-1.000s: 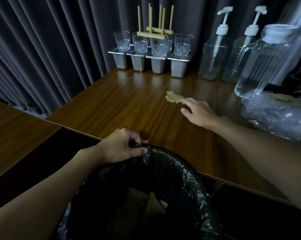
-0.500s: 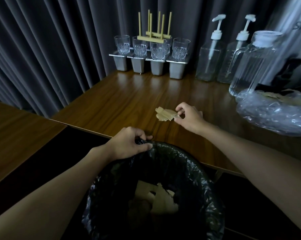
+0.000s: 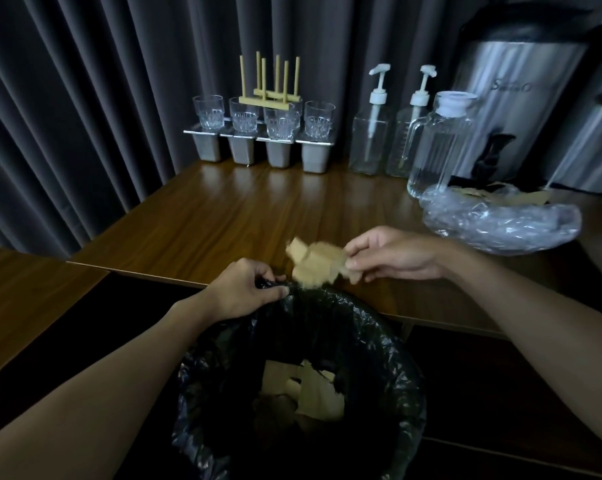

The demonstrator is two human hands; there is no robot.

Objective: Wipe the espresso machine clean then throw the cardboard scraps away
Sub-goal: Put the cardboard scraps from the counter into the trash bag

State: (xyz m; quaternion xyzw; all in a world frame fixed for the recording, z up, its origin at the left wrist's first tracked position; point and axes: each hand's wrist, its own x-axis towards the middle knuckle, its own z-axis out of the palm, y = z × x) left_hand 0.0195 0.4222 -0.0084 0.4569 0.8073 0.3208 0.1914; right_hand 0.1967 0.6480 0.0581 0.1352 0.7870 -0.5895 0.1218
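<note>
My right hand (image 3: 389, 253) pinches a bunch of tan cardboard scraps (image 3: 315, 263) and holds them just above the near edge of the wooden table (image 3: 223, 216), at the far rim of the bin. My left hand (image 3: 247, 289) grips the black liner at the rim of the trash bin (image 3: 389, 386), which stands below the table edge. More cardboard pieces (image 3: 310, 389) lie inside the bin. A silver machine (image 3: 521, 109) stands at the back right, partly cut off by the frame.
A crumpled clear plastic bag (image 3: 500, 226) with cardboard bits behind it lies at the right. A glass pitcher (image 3: 438, 147), two pump bottles (image 3: 372, 133) and a row of glasses on steel containers (image 3: 261, 136) line the back. A dark curtain hangs behind.
My right hand picked the scraps up off the table and drew them toward the bin's rim. My left hand kept its grip on the liner. The view tilted up.
</note>
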